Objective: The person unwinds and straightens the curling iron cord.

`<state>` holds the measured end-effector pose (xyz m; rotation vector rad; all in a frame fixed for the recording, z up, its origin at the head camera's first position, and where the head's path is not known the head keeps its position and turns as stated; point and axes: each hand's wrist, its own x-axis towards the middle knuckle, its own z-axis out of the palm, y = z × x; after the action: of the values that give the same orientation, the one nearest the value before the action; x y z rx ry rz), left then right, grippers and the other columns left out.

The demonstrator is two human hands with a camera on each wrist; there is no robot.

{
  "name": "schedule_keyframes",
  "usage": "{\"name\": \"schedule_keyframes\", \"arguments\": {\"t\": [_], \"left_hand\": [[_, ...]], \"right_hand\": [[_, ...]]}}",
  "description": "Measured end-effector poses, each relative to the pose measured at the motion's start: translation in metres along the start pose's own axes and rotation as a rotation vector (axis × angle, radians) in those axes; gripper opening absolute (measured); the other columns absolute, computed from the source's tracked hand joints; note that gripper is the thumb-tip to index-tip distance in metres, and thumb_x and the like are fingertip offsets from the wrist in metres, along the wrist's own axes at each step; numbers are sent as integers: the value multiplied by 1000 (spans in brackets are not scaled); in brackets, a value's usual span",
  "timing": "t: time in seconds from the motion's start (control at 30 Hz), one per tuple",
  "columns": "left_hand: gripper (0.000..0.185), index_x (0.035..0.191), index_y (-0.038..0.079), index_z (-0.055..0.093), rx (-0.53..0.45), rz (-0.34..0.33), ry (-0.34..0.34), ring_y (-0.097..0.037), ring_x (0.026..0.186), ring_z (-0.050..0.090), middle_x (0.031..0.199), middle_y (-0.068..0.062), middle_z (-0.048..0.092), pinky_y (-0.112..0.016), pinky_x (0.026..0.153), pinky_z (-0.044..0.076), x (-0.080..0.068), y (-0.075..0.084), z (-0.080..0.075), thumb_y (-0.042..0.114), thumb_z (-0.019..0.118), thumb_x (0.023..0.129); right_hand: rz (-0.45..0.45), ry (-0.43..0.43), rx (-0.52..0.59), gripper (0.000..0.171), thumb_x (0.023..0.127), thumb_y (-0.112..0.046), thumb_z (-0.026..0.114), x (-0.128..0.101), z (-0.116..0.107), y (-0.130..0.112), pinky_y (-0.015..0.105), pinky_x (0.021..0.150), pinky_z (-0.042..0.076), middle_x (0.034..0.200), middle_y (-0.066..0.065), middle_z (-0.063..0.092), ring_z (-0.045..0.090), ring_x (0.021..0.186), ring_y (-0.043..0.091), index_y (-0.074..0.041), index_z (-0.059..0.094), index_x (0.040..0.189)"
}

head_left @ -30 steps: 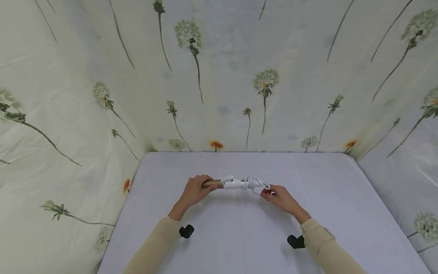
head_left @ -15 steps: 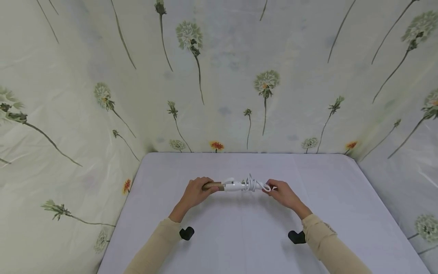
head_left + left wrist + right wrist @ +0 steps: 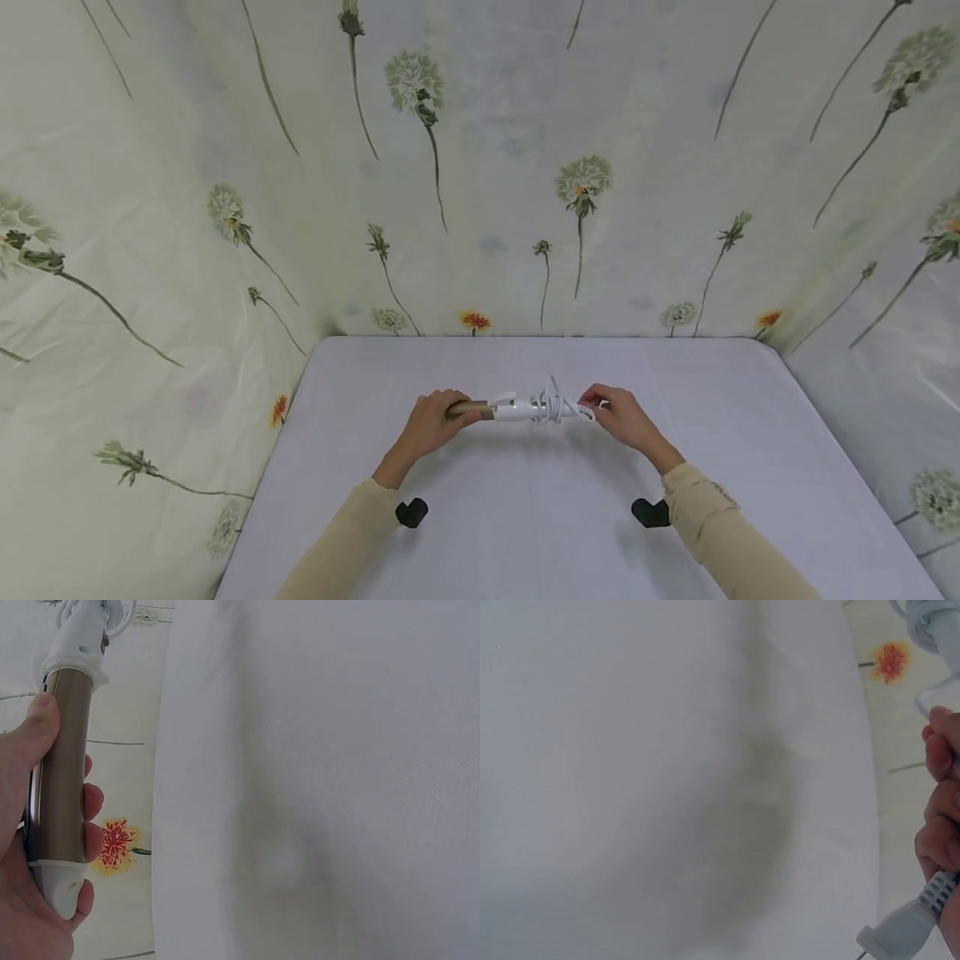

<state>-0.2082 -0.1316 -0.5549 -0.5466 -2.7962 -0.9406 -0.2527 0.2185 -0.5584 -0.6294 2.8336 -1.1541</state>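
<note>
A curling iron, with a white handle and a brown-gold barrel, is held level above the table in the head view. My left hand grips the barrel, thumb along one side and fingers round the other. White power cord is wound several times about the handle, and a thin loop sticks up from the coils. At the handle's right end my right hand holds the cord's free end between curled fingers. The right wrist view shows the white plug poking out below that hand.
The table has a white cover. Flower-printed curtains rise at its back and sides. Black angled pieces show by both wrists, one beside each sleeve.
My right hand has risen slightly beside the handle's end, bringing the cord's free end up. A cord loop now stands higher above the coils. My left hand keeps its grip on the barrel.
</note>
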Motion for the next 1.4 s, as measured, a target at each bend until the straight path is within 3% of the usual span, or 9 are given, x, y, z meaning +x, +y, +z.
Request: {"name": "schedule_keyframes", "arguments": {"t": [0.2,0.47,0.77,1.0,1.17,1.4], "left_hand": [[40,110,17,67,2,-24,-28,-13,80,55,97,3,69,-32,75,37,-2,-1,2,50,61,88],[39,108,16,68,10,17,12,-14,78,56,95,2,70,-32,72,37,2,2,-1,49,62,87],[37,107,17,68,15,-6,23,-13,76,54,94,2,70,-31,71,36,2,1,-2,48,62,87],[38,108,16,68,1,-17,24,-14,75,54,94,1,70,-31,71,36,1,3,1,47,63,87],[39,108,15,68,-9,-51,28,-13,75,53,91,1,69,-32,72,34,-2,4,6,47,64,86],[39,106,17,69,-8,-51,69,-12,74,53,90,3,69,-32,71,34,-2,3,10,49,64,85]], "right_hand": [[12,12,7,12,92,-25,63,2,-5,-3,29,71,49,82,-3,65,57,75,11,-14,66,92],[2,57,15,14,93,-28,62,8,-11,-8,36,77,50,85,2,67,59,76,11,-14,66,93],[31,92,70,23,93,-39,59,8,-13,-19,45,90,48,88,3,67,60,82,14,-17,65,98],[73,84,133,31,93,-41,58,-6,-13,-23,29,66,49,95,5,68,60,78,17,-15,65,108],[58,39,198,33,94,-36,57,-19,-14,-27,27,71,50,102,8,69,63,85,18,-11,65,115],[0,-12,250,27,94,-34,59,-28,-14,-35,25,57,42,85,1,63,53,68,16,-14,68,110]]}}
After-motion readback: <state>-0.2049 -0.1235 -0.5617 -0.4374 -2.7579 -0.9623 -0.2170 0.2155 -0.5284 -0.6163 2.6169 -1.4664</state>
